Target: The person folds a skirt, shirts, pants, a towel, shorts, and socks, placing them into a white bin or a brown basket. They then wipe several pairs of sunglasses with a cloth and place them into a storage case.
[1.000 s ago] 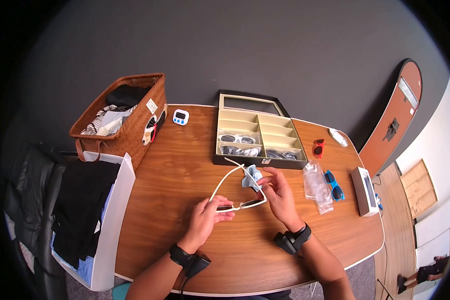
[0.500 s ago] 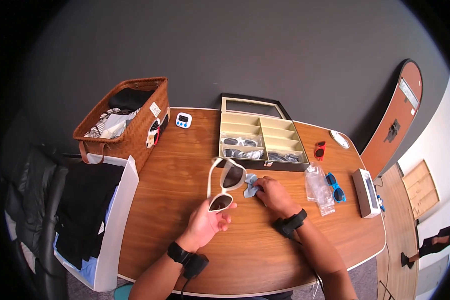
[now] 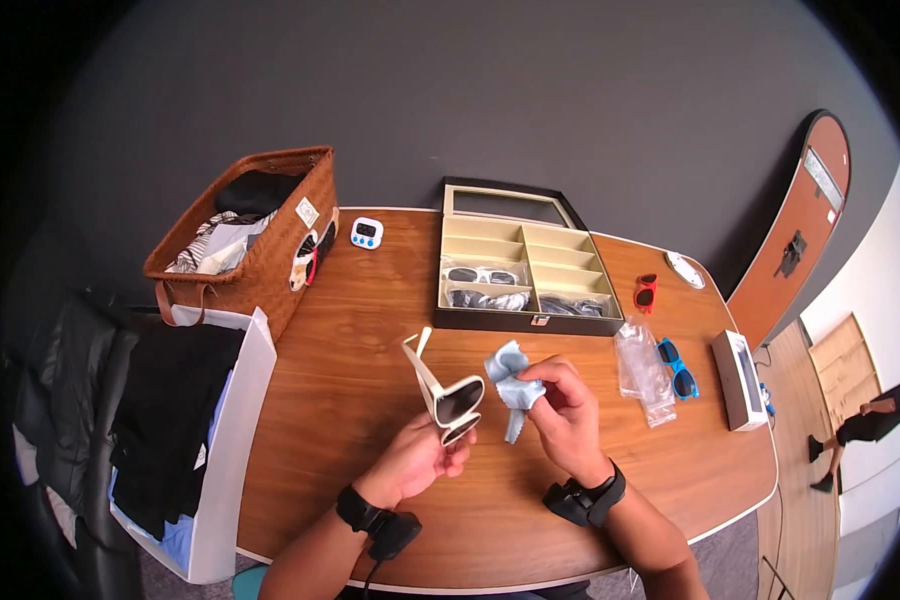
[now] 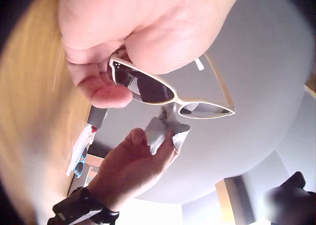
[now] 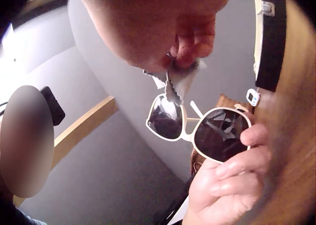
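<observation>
White-framed sunglasses with dark lenses [image 3: 459, 400] are tilted above the wooden table, one end pinched between the thumb and fingers of the left hand [image 3: 416, 461]. To their right the right hand [image 3: 572, 424] pinches a crumpled light blue cloth [image 3: 511, 378], held up off the table. In the left wrist view the left thumb and fingers grip one lens end of the sunglasses [image 4: 148, 89], and the cloth [image 4: 167, 131] is close to the bridge. The right wrist view has the cloth [image 5: 178, 81] hanging beside the far lens; whether they touch I cannot tell.
Behind the hands stands an open compartment case [image 3: 582, 324] with bagged glasses. Clear bags [image 3: 645, 375], blue sunglasses [image 3: 678, 368], red sunglasses [image 3: 646, 293] and a white box [image 3: 738, 382] lie right. A wicker basket [image 3: 270, 262], timer [image 3: 367, 233] and clothes bin [image 3: 232, 450] are left.
The right hand has picked the cloth up from the table and raised it beside the sunglasses. The left hand has turned the sunglasses, whose lenses now face more to the right.
</observation>
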### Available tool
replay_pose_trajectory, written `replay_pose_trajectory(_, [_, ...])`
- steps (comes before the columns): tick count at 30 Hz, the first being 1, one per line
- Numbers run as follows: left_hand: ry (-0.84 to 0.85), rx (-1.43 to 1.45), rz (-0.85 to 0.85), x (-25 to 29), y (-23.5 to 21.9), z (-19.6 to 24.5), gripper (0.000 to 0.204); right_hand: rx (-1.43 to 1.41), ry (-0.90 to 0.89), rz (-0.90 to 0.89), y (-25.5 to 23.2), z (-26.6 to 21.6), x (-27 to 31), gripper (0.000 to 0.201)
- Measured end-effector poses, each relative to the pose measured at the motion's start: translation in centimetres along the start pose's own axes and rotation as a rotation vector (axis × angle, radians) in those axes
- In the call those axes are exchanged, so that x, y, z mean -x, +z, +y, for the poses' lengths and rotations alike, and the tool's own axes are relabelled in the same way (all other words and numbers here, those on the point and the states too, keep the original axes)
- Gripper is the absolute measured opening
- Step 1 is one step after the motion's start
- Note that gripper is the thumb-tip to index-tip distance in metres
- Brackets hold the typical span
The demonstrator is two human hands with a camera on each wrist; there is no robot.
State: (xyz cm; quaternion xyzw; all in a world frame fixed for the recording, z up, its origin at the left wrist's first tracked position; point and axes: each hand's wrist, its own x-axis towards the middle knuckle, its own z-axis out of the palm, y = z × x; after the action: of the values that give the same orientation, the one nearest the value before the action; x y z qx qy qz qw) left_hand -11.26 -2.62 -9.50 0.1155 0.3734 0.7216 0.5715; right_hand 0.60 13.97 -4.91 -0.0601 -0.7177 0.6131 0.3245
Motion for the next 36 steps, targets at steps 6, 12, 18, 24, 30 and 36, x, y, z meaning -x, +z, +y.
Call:
replay_pose_trajectory(6, [-0.203, -0.066, -0.062, 0.1, 0.3, -1.1, 0.018, 0.486, -0.380, -0.083, 1.3, -2.9, 1.2, 0.029])
replay_pose_trajectory(12, [-0.276, -0.029, -0.069, 0.4, 0.6, -1.0, 0.021, 0.529, -0.625, -0.078, 1.3, -4.2, 1.8, 0.034])
replay_pose_trajectory(18, [-0.298, -0.101, -0.021, 0.2, 0.4, -1.3, 0.020, 0.715, -0.413, -0.305, 1.9, -3.0, 1.2, 0.031])
replay_pose_trajectory(24, [-0.265, 0.011, 0.048, 0.2, -0.1, -0.5, 0.017, 0.845, -0.235, -0.618, 1.9, -2.5, 1.2, 0.024])
replay_pose_trajectory(30, [0.006, -0.224, 0.140, -0.1, 0.5, -0.6, 0.020, 0.910, -0.133, -0.645, 0.5, -1.4, 0.6, 0.024])
replay_pose_trajectory(36, [0.446, -0.962, 0.130, 0.3, 0.5, 0.2, 0.016, -0.130, 0.454, -0.305, -3.2, -0.9, -0.5, 0.020])
